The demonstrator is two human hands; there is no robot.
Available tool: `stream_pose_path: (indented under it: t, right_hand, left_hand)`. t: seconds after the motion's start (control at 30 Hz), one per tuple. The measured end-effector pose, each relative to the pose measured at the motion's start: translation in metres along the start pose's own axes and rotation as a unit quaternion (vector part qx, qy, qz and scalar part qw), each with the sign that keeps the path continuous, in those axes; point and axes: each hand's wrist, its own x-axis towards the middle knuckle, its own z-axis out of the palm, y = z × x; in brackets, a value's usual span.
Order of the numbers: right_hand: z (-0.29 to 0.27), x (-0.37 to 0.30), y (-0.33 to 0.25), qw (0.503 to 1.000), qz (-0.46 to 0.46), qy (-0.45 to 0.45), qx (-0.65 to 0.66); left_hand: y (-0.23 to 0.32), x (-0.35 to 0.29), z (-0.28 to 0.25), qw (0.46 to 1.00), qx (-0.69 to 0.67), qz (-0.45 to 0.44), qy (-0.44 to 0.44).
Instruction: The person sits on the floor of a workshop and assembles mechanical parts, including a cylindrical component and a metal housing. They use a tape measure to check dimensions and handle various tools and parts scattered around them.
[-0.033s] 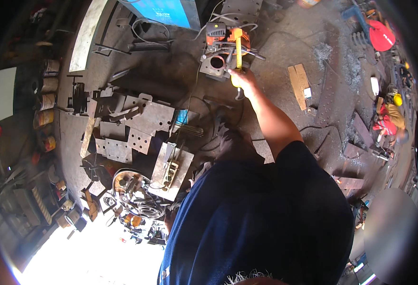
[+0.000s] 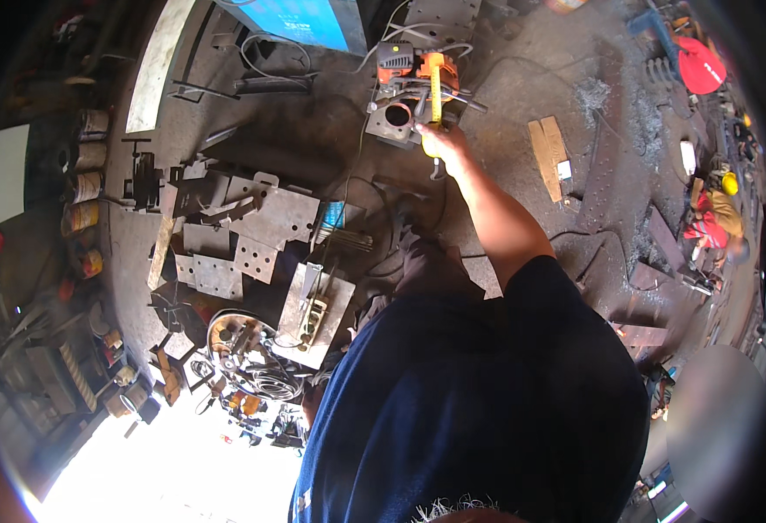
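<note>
My right hand [image 2: 446, 146], at the end of an outstretched arm, is wrapped round a yellow tape measure [image 2: 431, 146]. Its yellow blade [image 2: 436, 94] is drawn out away from me, over a magnetic-drill-like orange and black machine [image 2: 436, 67]. Whether the blade's tip touches the machine I cannot tell. Just left of the blade lies a steel plate with a large round hole [image 2: 386, 128], at the near side of the machine. Of my left hand [image 2: 311, 404] only a dim patch shows beside the dark blue shirt; its fingers are hidden.
Flat steel plates with drilled holes [image 2: 278, 212] are spread over the floor at left. Coiled cables [image 2: 277, 383] lie nearer. Wooden boards [image 2: 545, 157] and metal shavings [image 2: 590, 94] are to the right. A person in red [image 2: 705, 222] is at the far right. Cables cross the floor.
The tape blade has turned slightly, so more of its yellow face shows. My right hand has barely moved.
</note>
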Motion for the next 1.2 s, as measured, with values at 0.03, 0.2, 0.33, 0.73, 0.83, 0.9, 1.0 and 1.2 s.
stream_pose_path:
  t: [0.03,0.2,0.33,0.73,0.83,0.9,1.0,1.2]
  right_hand:
    - [0.005,0.014,-0.007,1.000,0.004,0.007,-0.020]
    - [0.009,0.062,-0.006,0.997,0.015,0.003,-0.070]
    - [0.008,0.086,0.006,0.996,0.015,0.019,-0.088]
    - [0.020,0.086,-0.001,0.996,-0.013,0.034,-0.083]
    - [0.028,0.077,-0.009,0.991,-0.055,0.058,-0.105]
    - [0.004,0.116,0.032,0.985,-0.091,0.097,-0.110]
    - [0.014,0.116,0.036,0.990,-0.085,0.069,-0.089]
    - [0.002,0.137,0.058,0.984,-0.089,0.095,-0.120]
  left_hand:
    - [0.011,-0.002,-0.002,1.000,0.002,-0.002,-0.002]
    - [0.057,0.014,-0.006,1.000,0.002,-0.007,-0.001]
    - [0.076,0.026,-0.011,1.000,-0.001,-0.004,0.002]
    - [0.068,0.023,0.001,1.000,0.007,0.025,0.003]
    - [0.063,0.015,0.007,1.000,0.006,0.028,0.006]
    - [0.064,0.031,-0.003,0.998,0.020,0.053,-0.006]
    - [0.052,0.027,0.003,0.997,0.027,0.069,-0.001]
    - [0.037,0.040,-0.004,0.984,0.073,0.162,0.012]
